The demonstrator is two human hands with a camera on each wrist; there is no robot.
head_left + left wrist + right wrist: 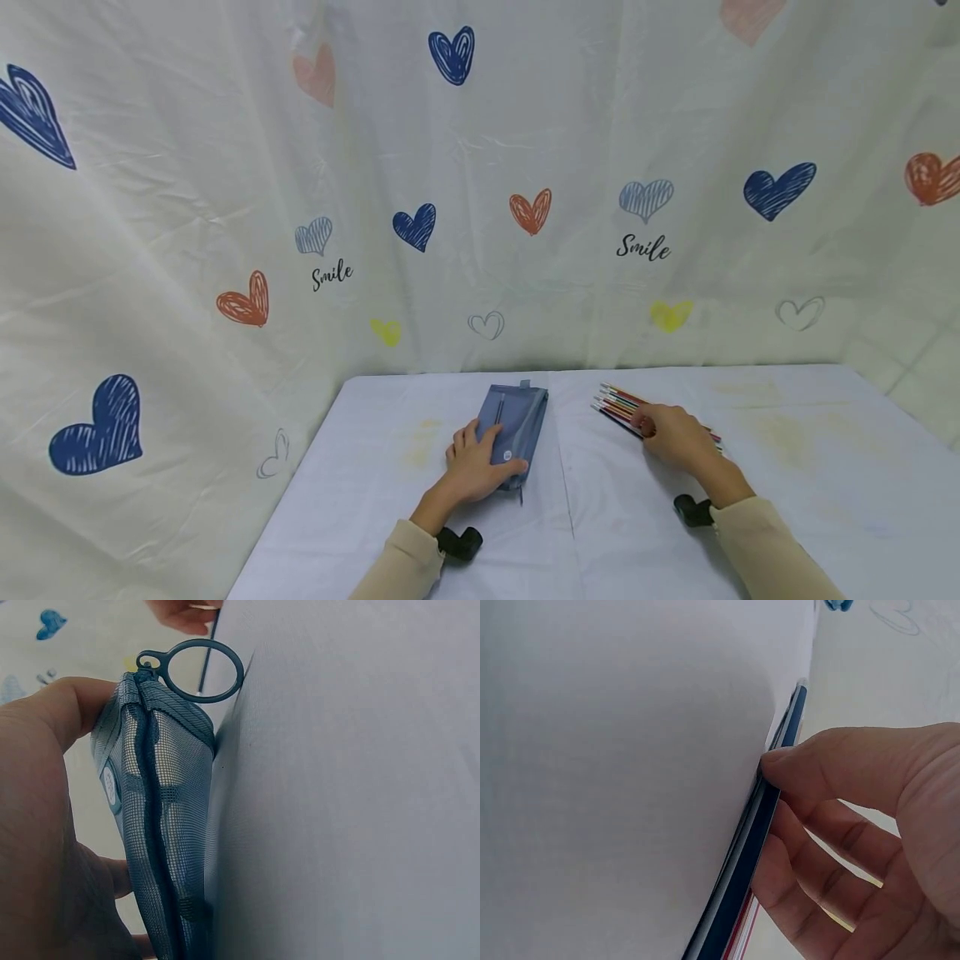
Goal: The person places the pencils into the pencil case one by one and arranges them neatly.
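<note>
A blue pencil case with a zip lies on the table, and my left hand rests on its upper face. In the left wrist view, the thumb touches the case near the zip's ring pull; mesh shows along the case's side. To the right lies a row of colored pencils, side by side and slanting. My right hand is over their middle, thumb and curled fingers on them. The right wrist view has the thumb tip against a dark blue pencil at the row's near edge.
A white cloth covers the table. Behind it hangs a white curtain printed with hearts. Black wrist cameras sit under both wrists, close above the cloth.
</note>
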